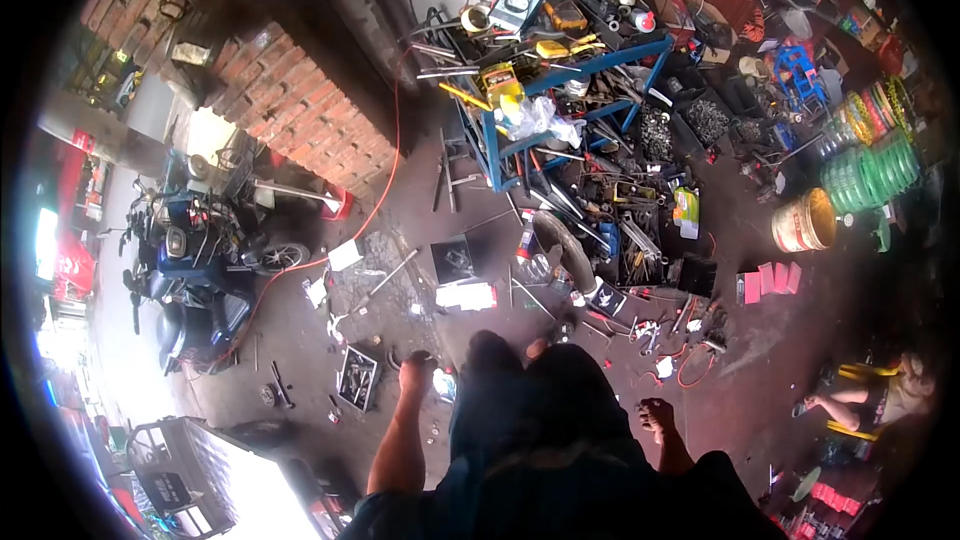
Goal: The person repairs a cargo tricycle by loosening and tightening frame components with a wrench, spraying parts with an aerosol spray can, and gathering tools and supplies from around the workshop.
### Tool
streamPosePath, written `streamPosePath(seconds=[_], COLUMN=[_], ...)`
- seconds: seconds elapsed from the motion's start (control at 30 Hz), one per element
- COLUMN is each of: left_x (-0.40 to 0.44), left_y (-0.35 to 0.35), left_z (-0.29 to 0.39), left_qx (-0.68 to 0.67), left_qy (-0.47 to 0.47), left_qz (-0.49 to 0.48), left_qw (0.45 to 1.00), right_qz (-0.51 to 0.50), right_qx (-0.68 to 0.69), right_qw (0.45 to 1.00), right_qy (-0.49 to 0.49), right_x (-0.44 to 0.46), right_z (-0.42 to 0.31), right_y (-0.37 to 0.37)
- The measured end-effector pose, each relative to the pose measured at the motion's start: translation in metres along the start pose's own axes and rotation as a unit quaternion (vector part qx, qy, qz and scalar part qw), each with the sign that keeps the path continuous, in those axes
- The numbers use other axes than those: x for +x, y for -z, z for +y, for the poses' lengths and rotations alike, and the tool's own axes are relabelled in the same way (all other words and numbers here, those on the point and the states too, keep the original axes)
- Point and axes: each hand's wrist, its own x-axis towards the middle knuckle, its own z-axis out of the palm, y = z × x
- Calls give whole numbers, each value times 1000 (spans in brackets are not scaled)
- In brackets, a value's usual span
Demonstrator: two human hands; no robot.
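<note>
The left hand [415,376] hangs near a tray [372,388] on the floor [740,380]; the right hand [655,418], well apart, looks partly curled. I cannot tell whether either grip holds anything.

Dark floor [765,355] — scattered tools [282,386]

Bare floor [735,395]: passable at 3 o'clock, up to the seated person [885,400].
Blue metal rack [491,152]: tool-laden, blocks 12 o'clock.
Brick pillar [305,110]: blocks 11 o'clock.
Motorbike [190,265]: blocks 10 o'clock.
Parts tray [373,380]: low obstacle, 9 o'clock.
Bucket [795,223]: obstacle, 2 o'clock.
</note>
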Motion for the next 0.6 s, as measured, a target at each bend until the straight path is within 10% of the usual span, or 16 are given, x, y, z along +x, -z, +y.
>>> streamPosePath(seconds=[0.27,0.6], left_x=[30,168], left_y=[32,51], left_z=[185,400], left_qx=[97,157], left_qy=[-145,-358], left_qz=[29,132], left_qw=[984,911], right_qz=[5,75], right_qx=[-2,39], right_qw=[982,996], right_qy=[186,-5], right_x=[2,-22], right_z=[-118,-80], right_y=[-13,-50])
